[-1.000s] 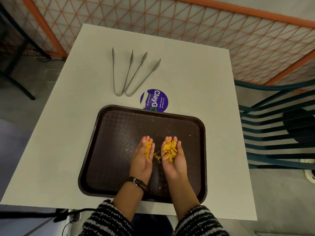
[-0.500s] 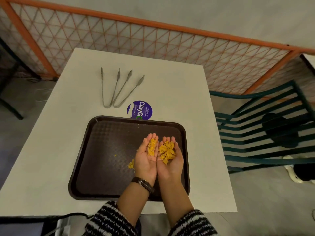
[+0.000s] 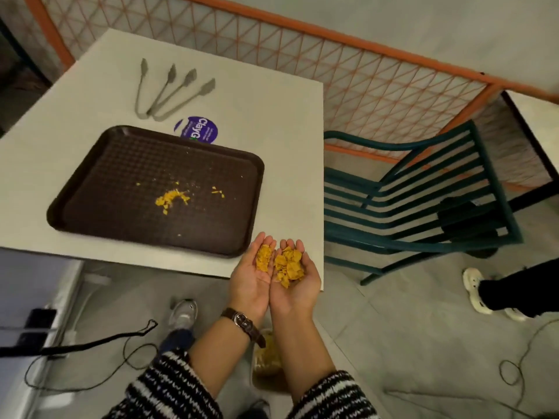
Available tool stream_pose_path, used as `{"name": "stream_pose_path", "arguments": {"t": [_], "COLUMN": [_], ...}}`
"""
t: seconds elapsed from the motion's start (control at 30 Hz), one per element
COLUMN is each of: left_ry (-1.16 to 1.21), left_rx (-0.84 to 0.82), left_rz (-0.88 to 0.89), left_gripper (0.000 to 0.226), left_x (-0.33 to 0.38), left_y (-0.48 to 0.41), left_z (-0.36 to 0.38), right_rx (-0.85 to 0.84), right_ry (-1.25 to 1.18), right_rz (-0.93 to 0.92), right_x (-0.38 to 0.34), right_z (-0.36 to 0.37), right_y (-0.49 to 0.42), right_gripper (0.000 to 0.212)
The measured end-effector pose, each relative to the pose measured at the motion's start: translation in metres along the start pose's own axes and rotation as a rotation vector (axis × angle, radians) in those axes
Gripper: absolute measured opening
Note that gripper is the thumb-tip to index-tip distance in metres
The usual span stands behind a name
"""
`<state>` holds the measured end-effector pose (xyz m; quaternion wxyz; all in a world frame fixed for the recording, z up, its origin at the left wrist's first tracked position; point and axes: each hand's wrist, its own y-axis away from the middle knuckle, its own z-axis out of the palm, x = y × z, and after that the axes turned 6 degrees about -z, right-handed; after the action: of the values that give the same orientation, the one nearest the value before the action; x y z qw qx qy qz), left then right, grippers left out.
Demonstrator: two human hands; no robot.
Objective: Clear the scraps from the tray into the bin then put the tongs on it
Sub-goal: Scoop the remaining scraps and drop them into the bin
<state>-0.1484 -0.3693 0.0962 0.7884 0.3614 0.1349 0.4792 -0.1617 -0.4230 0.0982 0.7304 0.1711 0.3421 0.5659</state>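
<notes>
My left hand [image 3: 251, 276] and my right hand [image 3: 295, 281] are cupped side by side, palms up, just past the table's near right corner. Both carry yellow scraps [image 3: 287, 264]. The dark brown tray [image 3: 90, 189] lies on the white table [image 3: 272, 122], with a small pile of yellow scraps [image 3: 171, 198] and some crumbs left on it. Two metal tongs [image 3: 169, 92] lie behind the tray. Under my forearms, on the floor, a container with yellowish contents [image 3: 267, 358], possibly the bin, shows partly.
A purple round sticker [image 3: 196, 130] is on the table behind the tray. A green slatted chair [image 3: 423, 201] stands to the right. Another person's leg and white shoe [image 3: 475, 290] are at far right. Cables [image 3: 90, 343] run over the floor. An orange mesh fence [image 3: 363, 71] stands behind.
My cupped hands with the scraps have lifted off the tray and moved right and toward me, past the table edge. The view has swung right, showing floor and leftover scraps on the tray.
</notes>
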Motion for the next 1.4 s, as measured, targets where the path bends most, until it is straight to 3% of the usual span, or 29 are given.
{"name": "stream_pose_path", "arguments": {"t": [0.33,0.5,0.7,0.77,0.83,0.87,0.93,1.1,1.23,1.4], "left_ry": [-0.158,-0.296,-0.442,-0.587,-0.730,-0.767,-0.725,-0.684,-0.741,-0.639], "left_rx": [0.167,0.244,0.385,0.501,0.586,0.605,0.589,0.554,0.528,0.429], "left_rz": [-0.102,-0.136,-0.238,-0.272,-0.351,-0.377,-0.394,-0.368,-0.329,-0.350], "left_gripper": [0.018,0.015,0.014,0.033,0.076,0.086,0.077,0.062,0.035,0.049], "left_x": [-0.128,-0.170,-0.207,-0.219,-0.229,-0.232,-0.231,-0.217,-0.216,-0.217], "left_y": [0.010,-0.047,-0.145,-0.191,-0.240,-0.262,-0.280,-0.244,-0.199,-0.135], "left_z": [-0.075,-0.149,-0.244,-0.285,-0.337,-0.362,-0.376,-0.321,-0.278,-0.208], "right_rx": [0.263,0.327,0.528,0.602,0.603,0.595,0.593,0.518,0.461,0.380], "right_ry": [0.077,0.095,0.290,0.433,0.592,0.658,0.750,0.656,0.663,0.789], "right_rz": [0.019,-0.025,-0.022,0.055,0.150,0.180,0.184,0.197,0.197,0.138], "right_x": [-0.056,-0.046,-0.016,-0.001,0.009,0.007,0.001,-0.013,-0.034,-0.076], "right_z": [-0.147,-0.237,-0.351,-0.391,-0.432,-0.443,-0.465,-0.458,-0.384,-0.281], "right_y": [0.009,-0.036,-0.125,-0.167,-0.203,-0.213,-0.229,-0.221,-0.165,-0.086], "right_gripper": [0.024,0.022,0.039,0.041,0.058,0.060,0.051,0.037,0.032,0.021]}}
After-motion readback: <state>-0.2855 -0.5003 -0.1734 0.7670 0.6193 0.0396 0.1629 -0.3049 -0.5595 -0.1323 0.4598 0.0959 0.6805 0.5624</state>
